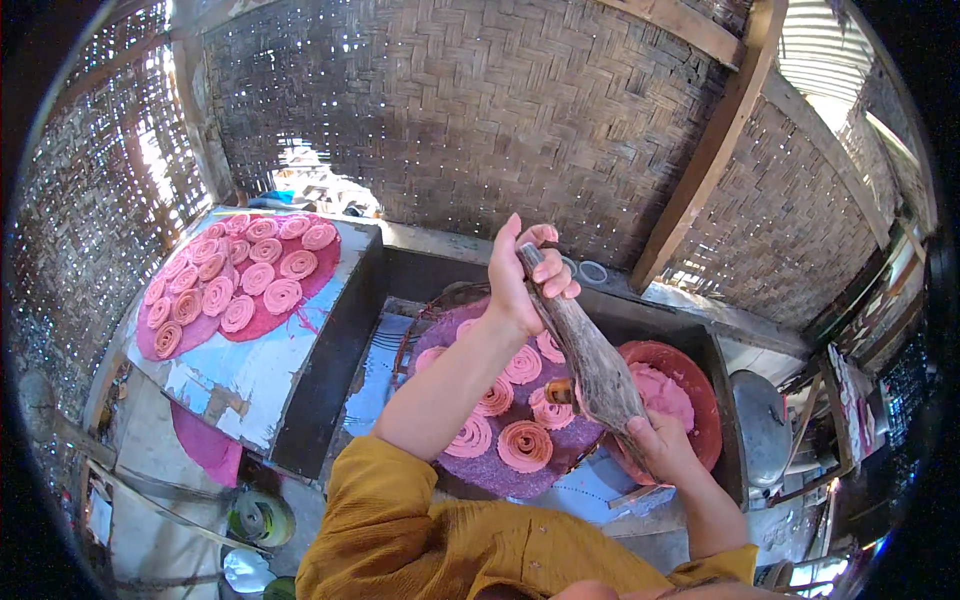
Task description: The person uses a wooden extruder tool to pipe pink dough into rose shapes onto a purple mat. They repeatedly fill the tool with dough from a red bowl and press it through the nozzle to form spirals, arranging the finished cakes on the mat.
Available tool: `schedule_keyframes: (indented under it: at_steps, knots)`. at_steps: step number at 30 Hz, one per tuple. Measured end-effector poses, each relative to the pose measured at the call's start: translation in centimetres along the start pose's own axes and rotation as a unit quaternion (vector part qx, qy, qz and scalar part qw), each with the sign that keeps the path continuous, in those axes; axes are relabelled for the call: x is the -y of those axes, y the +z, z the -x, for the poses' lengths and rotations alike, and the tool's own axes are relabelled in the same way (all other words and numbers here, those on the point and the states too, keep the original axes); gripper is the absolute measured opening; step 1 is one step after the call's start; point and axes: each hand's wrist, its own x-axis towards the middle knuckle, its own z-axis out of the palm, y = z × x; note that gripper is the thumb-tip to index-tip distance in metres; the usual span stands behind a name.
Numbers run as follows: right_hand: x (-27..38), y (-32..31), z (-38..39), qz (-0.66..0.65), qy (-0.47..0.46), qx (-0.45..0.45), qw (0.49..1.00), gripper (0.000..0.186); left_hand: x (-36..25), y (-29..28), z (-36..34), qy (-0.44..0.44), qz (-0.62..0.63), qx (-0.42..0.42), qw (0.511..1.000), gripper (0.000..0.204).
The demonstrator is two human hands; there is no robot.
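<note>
My left hand (520, 285) curls loosely over the far end of a weathered grey wooden press (590, 355), its fingers draped across the wood. Lower down, my right hand (662, 445) is closed round the press's near end. A short brass-coloured cylinder (559, 391) sticks out from the press's left side. Below it, pink coiled dough swirls (525, 446) lie on a round purple sheet (515, 487); my left forearm hides some of them. Beside my right hand, a lump of pink dough (662, 393) sits in a red basin (706, 420).
At the left, several finished pink swirls (258, 277) lie on pink sheets over a worn light-blue board (200, 392). A dark trough wall (335, 370) separates this board from the work area. A lidded metal pot (757, 425) stands at the right. Woven bamboo walls (480, 120) rise behind.
</note>
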Motion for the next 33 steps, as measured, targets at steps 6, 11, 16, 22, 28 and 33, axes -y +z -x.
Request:
schedule_keyframes:
  at_steps: [6, 11, 16, 22, 28, 33]
  knots:
    - [-1.4, -0.1, 2.3, -0.034, 0.05, -0.003, 0.998, 0.047, 2.8, 0.1, 0.5, -0.03, 0.005, -0.055, 0.998, 0.041]
    - [-1.8, -0.7, 3.8, -0.041, 0.102, 0.025, 0.994, 0.046, 5.3, -0.6, 0.3, -0.055, 0.0, -0.104, 0.993, 0.04]
    - [-2.9, -1.1, 5.1, -0.051, 0.138, 0.029, 0.989, 0.047, 7.6, -1.8, -0.2, -0.088, -0.002, -0.105, 0.991, 0.039]
    - [-4.8, -0.8, 5.6, -0.102, 0.149, 0.019, 0.983, 0.049, 8.7, -2.3, -0.1, -0.139, -0.038, -0.096, 0.985, 0.051]
    - [-5.1, -0.3, 5.6, -0.154, 0.153, 0.008, 0.976, 0.046, 10.7, -7.1, 4.3, -0.3, -0.552, -0.06, 0.776, 0.049]
    - [-4.6, -0.4, 5.3, -0.15, 0.146, 0.011, 0.978, 0.044, 11.1, -12.6, 5.0, -0.399, -0.61, -0.033, 0.684, 0.054]
